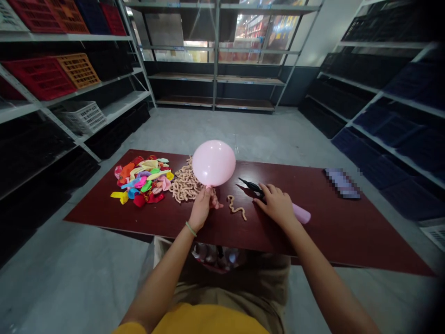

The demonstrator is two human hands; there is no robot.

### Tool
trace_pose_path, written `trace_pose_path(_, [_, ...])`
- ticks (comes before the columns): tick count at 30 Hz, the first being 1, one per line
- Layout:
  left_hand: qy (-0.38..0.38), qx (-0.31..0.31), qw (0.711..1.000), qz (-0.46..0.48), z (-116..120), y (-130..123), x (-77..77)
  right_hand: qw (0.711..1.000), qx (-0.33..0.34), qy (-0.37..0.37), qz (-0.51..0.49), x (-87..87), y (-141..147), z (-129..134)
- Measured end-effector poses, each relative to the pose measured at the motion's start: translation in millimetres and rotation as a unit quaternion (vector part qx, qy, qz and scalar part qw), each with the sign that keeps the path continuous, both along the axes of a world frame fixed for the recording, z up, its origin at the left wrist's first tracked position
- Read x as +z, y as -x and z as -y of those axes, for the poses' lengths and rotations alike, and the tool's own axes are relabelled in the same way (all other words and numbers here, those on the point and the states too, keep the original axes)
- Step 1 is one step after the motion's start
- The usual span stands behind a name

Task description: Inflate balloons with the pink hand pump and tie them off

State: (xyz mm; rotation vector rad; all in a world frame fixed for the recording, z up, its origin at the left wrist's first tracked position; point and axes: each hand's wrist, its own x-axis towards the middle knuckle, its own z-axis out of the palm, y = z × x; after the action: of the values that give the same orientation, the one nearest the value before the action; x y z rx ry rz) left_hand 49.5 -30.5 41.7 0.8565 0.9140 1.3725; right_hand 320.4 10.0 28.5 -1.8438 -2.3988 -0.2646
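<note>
An inflated pink balloon (pixel 213 162) stands upright above the table, its neck pinched in my left hand (pixel 201 206). The tail of the balloon hangs below my fingers. My right hand (pixel 278 204) lies over a hand balloon pump with a black pointed nozzle (pixel 251 185) and a pink barrel (pixel 301 213); the middle of the pump is hidden under my palm. Between my hands is a single wavy tan cord (pixel 237 208). Left of the balloon, and partly behind it, is a heap of curly tan cords (pixel 186 183).
Many-coloured uninflated balloons (pixel 142 178) are piled on the left of the dark red table (pixel 222 229). A blurred-out flat object (pixel 342 183) lies at the right. Shelves with crates (pixel 41 76) flank both sides, and a metal rack (pixel 215 79) stands behind.
</note>
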Motion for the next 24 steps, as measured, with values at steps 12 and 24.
trace_pose_path(12, [0.009, -0.016, 1.000, -0.013, -1.6, -12.3, -5.1, 0.998, 0.017, -0.030, -0.044, 5.0, -5.3, -2.5])
trace_pose_path(24, [0.025, -0.011, 0.999, 0.020, 5.1, -10.4, -3.5, 0.967, 0.189, 0.031, -0.170, -21.2, 83.2, 40.4])
